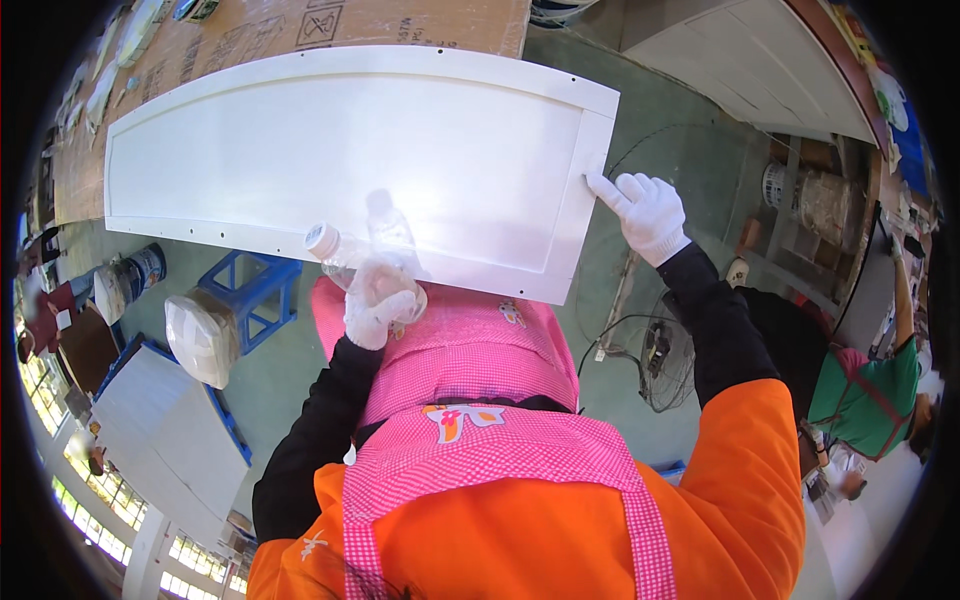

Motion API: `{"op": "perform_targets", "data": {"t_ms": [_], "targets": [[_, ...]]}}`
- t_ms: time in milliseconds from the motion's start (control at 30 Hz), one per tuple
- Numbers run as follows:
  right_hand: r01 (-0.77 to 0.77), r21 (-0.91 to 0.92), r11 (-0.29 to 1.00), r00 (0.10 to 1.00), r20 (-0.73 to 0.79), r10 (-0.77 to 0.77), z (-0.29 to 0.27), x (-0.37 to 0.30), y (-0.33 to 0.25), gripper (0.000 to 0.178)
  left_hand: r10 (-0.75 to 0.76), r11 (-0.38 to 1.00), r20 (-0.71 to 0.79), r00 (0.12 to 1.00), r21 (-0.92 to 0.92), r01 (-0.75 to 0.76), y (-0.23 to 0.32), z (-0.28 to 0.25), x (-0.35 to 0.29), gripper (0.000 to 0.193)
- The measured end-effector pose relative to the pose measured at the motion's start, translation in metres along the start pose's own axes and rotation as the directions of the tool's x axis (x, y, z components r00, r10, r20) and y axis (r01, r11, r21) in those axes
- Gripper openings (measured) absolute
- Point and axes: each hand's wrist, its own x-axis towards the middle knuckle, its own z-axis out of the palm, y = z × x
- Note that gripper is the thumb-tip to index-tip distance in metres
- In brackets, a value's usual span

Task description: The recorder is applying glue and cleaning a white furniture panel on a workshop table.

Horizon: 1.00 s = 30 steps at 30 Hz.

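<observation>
A long white framed panel with small holes along its border lies before me, its right end jutting past the cardboard. My left hand, in a white glove, is closed around a clear plastic bottle with a white cap. The bottle tilts up and left over the panel's near edge. My right hand, also gloved, is at the panel's right end. Its index finger stretches out to a dark spot on the border there. The other fingers are partly curled, and I see nothing held in them.
Brown cardboard covers the surface under the panel. A blue stool and a plastic-wrapped bundle stand to the left. Cables lie on the floor at right. A person in green works at far right.
</observation>
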Motion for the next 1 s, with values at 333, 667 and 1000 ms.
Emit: {"op": "perform_targets", "data": {"t_ms": [333,667,1000], "targets": [[-0.033,-0.029,0.999,0.996,-0.083,0.031,0.004,0.004,-0.002,0.059,0.006,0.974,-0.104,0.995,0.227,0.018,-0.029,-0.029,0.006,0.050],[-0.101,-0.051,0.994,0.991,-0.092,0.096,0.004,0.004,-0.008,0.061,-0.070,0.967,-0.077,0.995,0.238,0.087,-0.019,-0.025,0.005,0.044],[-0.117,-0.104,0.988,0.993,-0.039,0.113,-0.003,0.002,-0.016,0.061,-0.081,0.988,-0.059,0.995,0.129,0.088,-0.015,-0.021,0.006,0.045]]}}
